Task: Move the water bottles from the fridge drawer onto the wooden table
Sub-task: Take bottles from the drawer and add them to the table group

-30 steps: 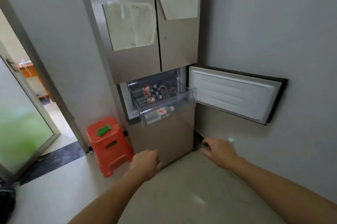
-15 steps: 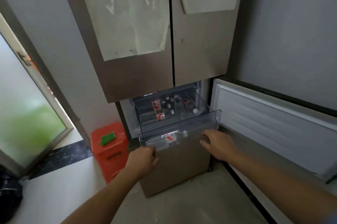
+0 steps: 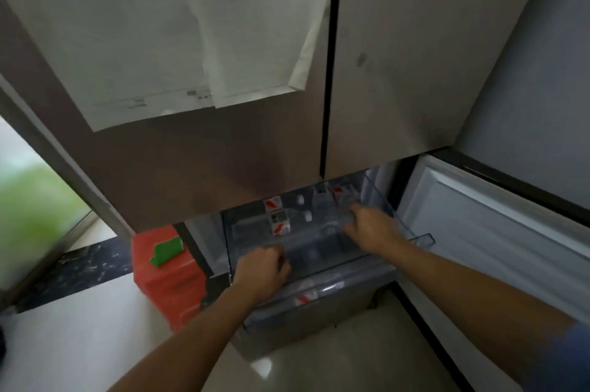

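Observation:
The clear plastic fridge drawer [image 3: 423,238] is pulled out under the closed upper doors. Several water bottles with red-and-white labels lie inside it, one at the left [image 3: 281,222], one behind that [image 3: 273,203] and one at the back [image 3: 340,192]. Another bottle [image 3: 306,297] shows through the drawer below. My left hand [image 3: 261,275] is a fist closed over the drawer's front rim. Reaching inside on the right, my right hand [image 3: 372,229] has its fingers apart and pointing down at the bottles; I cannot see it gripping one. The wooden table is out of view.
The open lower fridge door [image 3: 498,241] swings out on the right, close to my right forearm. An orange plastic stool [image 3: 166,283] with a green item [image 3: 167,251] on it stands left of the fridge. Papers [image 3: 204,40] hang on the upper doors. A glass door [image 3: 28,216] is far left.
I have stepped close to the fridge and the view has tilted down. My right hand went from the drawer's front rim into the drawer. My left hand stays at the front rim.

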The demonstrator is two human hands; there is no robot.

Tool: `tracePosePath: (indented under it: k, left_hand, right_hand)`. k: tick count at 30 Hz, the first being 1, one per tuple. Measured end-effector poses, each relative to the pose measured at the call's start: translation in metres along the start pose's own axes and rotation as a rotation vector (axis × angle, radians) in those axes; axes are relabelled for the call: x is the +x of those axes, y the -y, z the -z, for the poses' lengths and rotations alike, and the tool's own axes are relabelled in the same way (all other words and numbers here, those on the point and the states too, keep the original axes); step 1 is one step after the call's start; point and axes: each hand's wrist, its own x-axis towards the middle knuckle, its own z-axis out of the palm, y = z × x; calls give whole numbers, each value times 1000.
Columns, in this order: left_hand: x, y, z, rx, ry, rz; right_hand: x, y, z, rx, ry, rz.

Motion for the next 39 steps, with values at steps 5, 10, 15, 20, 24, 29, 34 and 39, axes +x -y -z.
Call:
tracePosePath:
  k: [5,10,15,20,24,29,34,39]
  left_hand:
    - [8,9,-30,-64,86,62]
    - [10,12,-37,-54,82,182]
    - [6,10,-35,-97,67,288]
    - [22,4,-34,-149,131,408]
    - [57,-11,-39,-364,99,548]
    - [89,-44,-35,-796,-41,798]
    - [80,-62,-21,-1045,-39,879]
    - [44,-49,-18,-1047,-84,834]
  right_hand:
    - [70,-2,-38,110,183,-155]
    - [132,-3,-79,289,300,-248]
    - [154,-10,-96,239,352,-300]
    - [134,-39,-68,347,499,-191]
    - [111,-64,-36,470,590,-130]
    - [98,-86,8,483,705,49]
    - [95,-80,32,498,963,212]
    - [98,-66,8,603,1161,169]
